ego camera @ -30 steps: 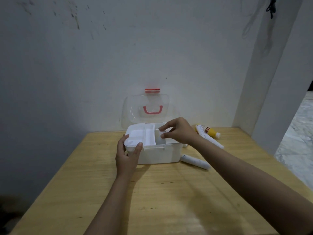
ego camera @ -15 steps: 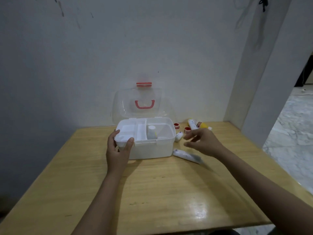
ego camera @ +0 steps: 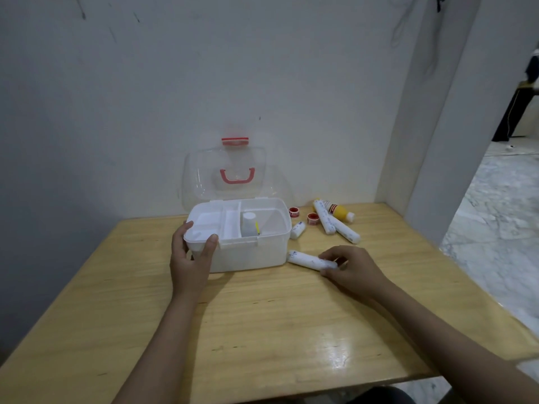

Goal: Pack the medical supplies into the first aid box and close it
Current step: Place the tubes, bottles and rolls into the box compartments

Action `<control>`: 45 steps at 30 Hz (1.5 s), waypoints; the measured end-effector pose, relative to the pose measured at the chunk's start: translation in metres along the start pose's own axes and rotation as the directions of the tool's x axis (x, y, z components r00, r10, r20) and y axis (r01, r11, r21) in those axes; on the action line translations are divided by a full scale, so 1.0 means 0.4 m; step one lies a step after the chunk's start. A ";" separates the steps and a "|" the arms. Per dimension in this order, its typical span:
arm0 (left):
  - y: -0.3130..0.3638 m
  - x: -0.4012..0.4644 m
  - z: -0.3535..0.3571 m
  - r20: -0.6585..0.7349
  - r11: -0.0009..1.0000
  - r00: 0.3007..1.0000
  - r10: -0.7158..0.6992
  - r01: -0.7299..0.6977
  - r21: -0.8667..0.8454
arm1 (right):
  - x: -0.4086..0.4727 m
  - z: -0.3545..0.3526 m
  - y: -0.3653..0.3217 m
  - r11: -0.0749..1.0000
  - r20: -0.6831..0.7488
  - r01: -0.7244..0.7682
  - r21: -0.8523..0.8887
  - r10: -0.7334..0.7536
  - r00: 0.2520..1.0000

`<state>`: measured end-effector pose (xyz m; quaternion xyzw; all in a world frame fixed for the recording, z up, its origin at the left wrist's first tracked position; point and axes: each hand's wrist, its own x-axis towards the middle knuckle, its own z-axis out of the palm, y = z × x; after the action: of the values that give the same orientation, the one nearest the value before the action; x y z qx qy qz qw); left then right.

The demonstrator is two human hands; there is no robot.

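The white first aid box (ego camera: 256,252) stands on the wooden table with its clear lid (ego camera: 224,173) raised against the wall. A small white bottle (ego camera: 248,224) stands upright in the box's right compartment. My left hand (ego camera: 191,252) grips the box's front left corner. My right hand (ego camera: 351,268) closes its fingers on a white bandage roll (ego camera: 309,259) that lies on the table just right of the box. Further back lie two more long white rolls (ego camera: 335,224), a short roll (ego camera: 297,230), two red tape rolls (ego camera: 303,214) and a yellow bottle (ego camera: 339,212).
The table (ego camera: 262,330) is pushed into a corner, with a white wall behind and a pillar (ego camera: 437,141) on the right. Its right edge drops to a marble floor (ego camera: 501,228).
My right hand has left the box, where it set down the small white bottle, and has moved right and down onto the bandage roll. My left hand has stayed on the box corner.
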<state>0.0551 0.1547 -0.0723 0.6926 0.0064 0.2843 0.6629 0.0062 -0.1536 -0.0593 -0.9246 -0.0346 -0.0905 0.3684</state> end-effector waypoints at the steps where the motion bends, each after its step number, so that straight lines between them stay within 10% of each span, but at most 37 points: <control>1: 0.001 0.000 0.000 -0.002 1.000 1.000 0.002 -0.002 0.000 | 0.000 -0.001 0.001 1.000 -0.001 0.005 0.008 -0.005 1.000; 15: 0.006 -0.004 0.000 0.002 1.000 1.000 -0.019 0.020 -0.016 | 0.115 -0.082 -0.138 0.981 -0.351 0.195 0.019 -0.176 0.920; 31: 0.011 -0.005 -0.005 0.027 0.998 0.999 -0.038 0.039 -0.047 | 0.344 0.012 -0.422 0.956 0.181 0.292 -0.006 -0.286 0.941; 45: 0.009 -0.004 -0.008 0.028 0.999 0.999 -0.036 0.037 -0.018 | 0.404 0.146 -0.413 0.970 0.300 0.236 0.049 -0.240 0.923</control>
<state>0.0512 0.1564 -0.0696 0.6899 0.0073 0.2627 0.6745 0.1516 0.0061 0.0419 -0.9142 -0.2035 0.0088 0.3504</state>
